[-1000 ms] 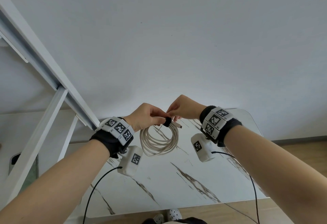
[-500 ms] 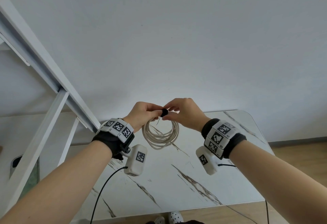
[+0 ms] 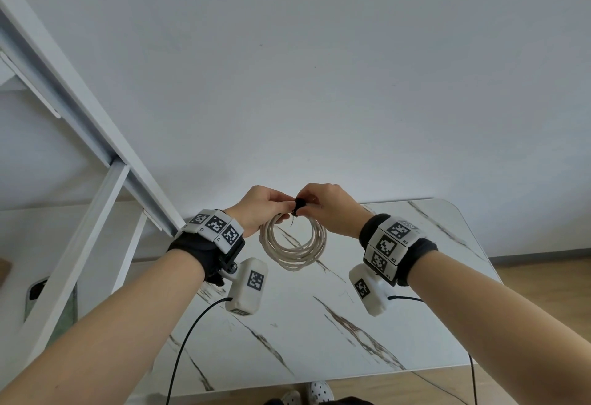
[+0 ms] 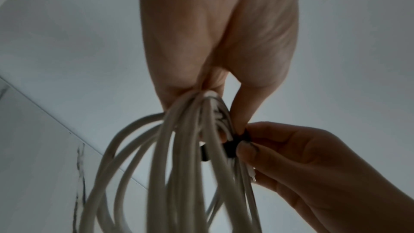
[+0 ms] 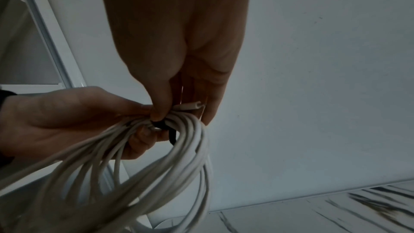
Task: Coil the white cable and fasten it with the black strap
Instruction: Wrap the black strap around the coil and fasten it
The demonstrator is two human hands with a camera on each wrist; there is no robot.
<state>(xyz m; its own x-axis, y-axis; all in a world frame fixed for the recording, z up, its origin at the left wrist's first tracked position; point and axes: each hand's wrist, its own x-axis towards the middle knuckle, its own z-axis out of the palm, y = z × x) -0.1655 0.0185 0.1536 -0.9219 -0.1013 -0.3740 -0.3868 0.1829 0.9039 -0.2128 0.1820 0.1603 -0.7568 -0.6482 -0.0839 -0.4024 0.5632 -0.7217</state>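
The white cable (image 3: 292, 252) hangs as a round coil of several loops above the marble table (image 3: 399, 324). My left hand (image 3: 263, 208) grips the top of the coil (image 4: 179, 148), fingers curled round the bunched loops. My right hand (image 3: 323, 208) pinches the black strap (image 3: 300, 204) that sits on the top of the bundle. In the left wrist view the black strap (image 4: 233, 145) lies between the right thumb and fingertips. In the right wrist view the black strap (image 5: 164, 126) wraps the loops (image 5: 179, 157), with a white connector end (image 5: 190, 106) sticking out beside it.
The table has rounded corners and dark veins; its far edge meets a plain white wall (image 3: 319, 69). A white frame (image 3: 80, 116) slants down at the left. Black sensor leads (image 3: 192, 334) trail from both wrists. Wooden floor (image 3: 543, 276) shows to the right.
Both hands have risen and drawn together with the coil. The right hand has turned over the bundle's top, and the strap now sits tighter against the loops.
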